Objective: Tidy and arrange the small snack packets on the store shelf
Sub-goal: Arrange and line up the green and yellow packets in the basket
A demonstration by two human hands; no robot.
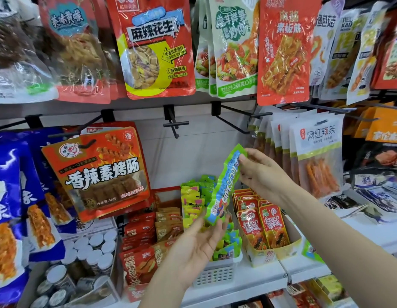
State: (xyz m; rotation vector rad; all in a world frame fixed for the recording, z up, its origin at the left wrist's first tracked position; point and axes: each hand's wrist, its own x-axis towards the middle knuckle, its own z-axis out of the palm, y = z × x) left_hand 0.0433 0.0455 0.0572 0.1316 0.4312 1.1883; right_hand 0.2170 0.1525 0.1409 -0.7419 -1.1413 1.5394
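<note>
1. A long green-and-blue snack packet (224,185) is held tilted in the air above the white shelf (259,278), its top corner leaning right and its lower end over the white slotted basket (215,274).
2. The right hand (264,174) pinches the packet's upper end between thumb and forefinger; the other fingers are loosely curled behind it.
3. The left hand (197,241) lies palm up beneath the packet's lower end, fingers nearly straight and a little spread, the fingertips touching the packet's bottom edge without closing round it.
4. The white slotted basket stands near the shelf's front edge and holds small green-and-blue packets (226,245) packed upright, with yellow-green packets (191,201) in a row toward the back.
5. Just right of it, a cardboard display box (290,247) holds two rows of red packets (263,223) standing upright.
6. Left of the basket, a red tray (137,290) holds red and brown pouches (157,227) stacked in rows.
7. At the shelf's left end, a box contains white-lidded jars (91,256).
8. Above the shelf, larger bags hang on black pegs: a red sausage-snack bag (100,172) to the left, white spicy-strip bags (317,156) to the right, and one bare peg (174,125) between them.
</note>
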